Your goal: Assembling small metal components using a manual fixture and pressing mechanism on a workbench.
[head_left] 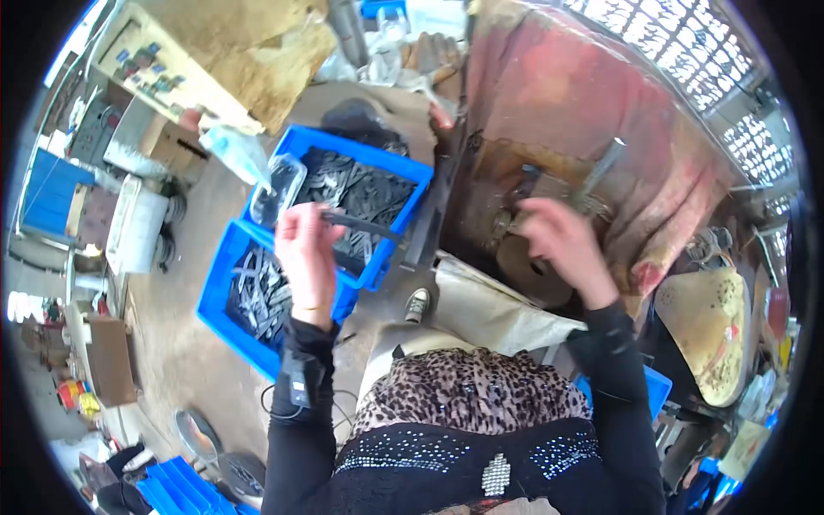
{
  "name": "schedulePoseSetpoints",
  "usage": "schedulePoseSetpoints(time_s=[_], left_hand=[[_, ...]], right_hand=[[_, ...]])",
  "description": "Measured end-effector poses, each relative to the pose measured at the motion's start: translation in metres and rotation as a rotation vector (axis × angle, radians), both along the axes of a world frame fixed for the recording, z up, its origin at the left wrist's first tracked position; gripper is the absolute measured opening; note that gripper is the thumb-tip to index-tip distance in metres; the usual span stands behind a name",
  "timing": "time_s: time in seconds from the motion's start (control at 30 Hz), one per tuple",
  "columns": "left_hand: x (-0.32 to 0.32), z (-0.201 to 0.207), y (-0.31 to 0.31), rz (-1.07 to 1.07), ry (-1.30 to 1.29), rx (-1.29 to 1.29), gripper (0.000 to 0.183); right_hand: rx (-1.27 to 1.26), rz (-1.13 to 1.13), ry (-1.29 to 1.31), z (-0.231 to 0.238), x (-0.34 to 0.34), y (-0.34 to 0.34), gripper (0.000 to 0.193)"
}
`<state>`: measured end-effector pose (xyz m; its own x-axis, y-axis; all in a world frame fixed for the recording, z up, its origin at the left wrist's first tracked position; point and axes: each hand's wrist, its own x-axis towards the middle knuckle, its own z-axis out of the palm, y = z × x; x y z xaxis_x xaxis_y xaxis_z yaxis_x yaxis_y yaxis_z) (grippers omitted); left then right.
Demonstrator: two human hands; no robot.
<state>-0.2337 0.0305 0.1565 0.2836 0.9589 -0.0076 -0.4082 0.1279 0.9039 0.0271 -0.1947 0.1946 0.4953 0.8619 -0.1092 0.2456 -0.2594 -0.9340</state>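
Note:
My left hand [305,257] is closed on one end of a thin dark flat strip [367,227], above the blue bins on my left. The strip points to the right. Under it, a blue bin [415,175] holds many dark grey metal strips [343,184]. A second blue bin [212,287], nearer me, is filled with shinier strips [256,287]. On the right, my right hand [562,245] hovers over a machine with a round dark disc [534,273]; motion blurs its fingers, so any grip is unclear.
A stained reddish sheet [592,94] drapes behind the machine, and a pale cloth [498,300] hangs in front. A clear plastic tray [279,190] rests on the bin's edge. A control panel [150,73] stands far left. A padded stool seat [704,335] is at right.

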Motion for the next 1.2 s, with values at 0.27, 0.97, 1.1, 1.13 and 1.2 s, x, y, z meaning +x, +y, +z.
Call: schedulePoseSetpoints(time_s=[0.27, 0.97, 1.1, 1.13, 1.2], left_hand=[[0.114, 0.019, -0.079, -0.488, -0.224, -0.262, 0.017], [0.148, -0.093, -0.083, -0.728, 0.556, 0.938, 0.019], [0.151, -0.100, -0.081, -0.778, 0.536, 0.940, 0.022], [0.150, -0.101, -0.079, -0.790, 0.549, 0.931, 0.023], [0.152, -0.101, -0.077, -0.808, 0.559, 0.923, 0.024]], right_hand=[[0.092, 0.017, -0.747, -0.014, -0.038, 0.014, 0.022], [-0.190, -0.691, -1.087, -0.011, 0.134, 0.031, 0.017], [-0.255, -0.695, -1.088, -0.008, 0.137, 0.028, 0.018], [-0.241, -0.682, -1.068, -0.003, 0.135, 0.030, 0.018], [-0.214, -0.652, -1.026, 0.004, 0.132, 0.031, 0.020]])
